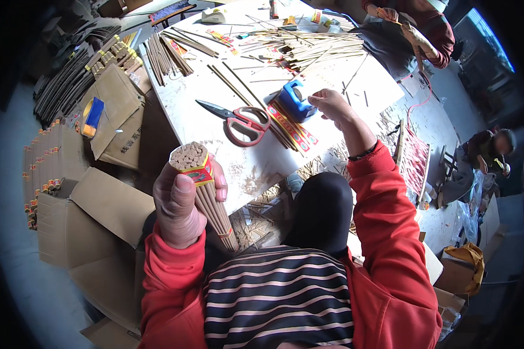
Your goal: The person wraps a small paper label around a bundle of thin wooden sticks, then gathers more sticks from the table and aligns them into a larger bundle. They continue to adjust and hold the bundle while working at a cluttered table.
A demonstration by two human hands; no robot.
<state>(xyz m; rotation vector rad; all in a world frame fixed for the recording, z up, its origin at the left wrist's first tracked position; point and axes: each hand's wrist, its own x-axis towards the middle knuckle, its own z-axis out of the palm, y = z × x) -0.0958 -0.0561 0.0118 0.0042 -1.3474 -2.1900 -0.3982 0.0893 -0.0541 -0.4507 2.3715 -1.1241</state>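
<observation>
My left hand point(183, 203) is closed round a bundle of brown incense sticks point(212, 212), tilted with its cut ends up. A red and yellow paper band point(199, 170) wraps the bundle's top, and a thin red tie circles it lower down. Over the white table, my right hand point(333, 106) is at the blue tape dispenser point(297, 100), its fingertips pinched at the dispenser's right side. Whatever they pinch is too small to make out. Left of the dispenser lie scissors point(241, 124) with red handles. Printed paper strips point(294, 131) and several sticks rest beside them.
Loose sticks point(320, 49) are heaped on the table's far side. Open cardboard boxes point(99, 232) stand at my left, with stacked bundles point(43, 168) beyond. A second blue dispenser point(92, 116) sits on a carton. Other people point(431, 35) work at the far right.
</observation>
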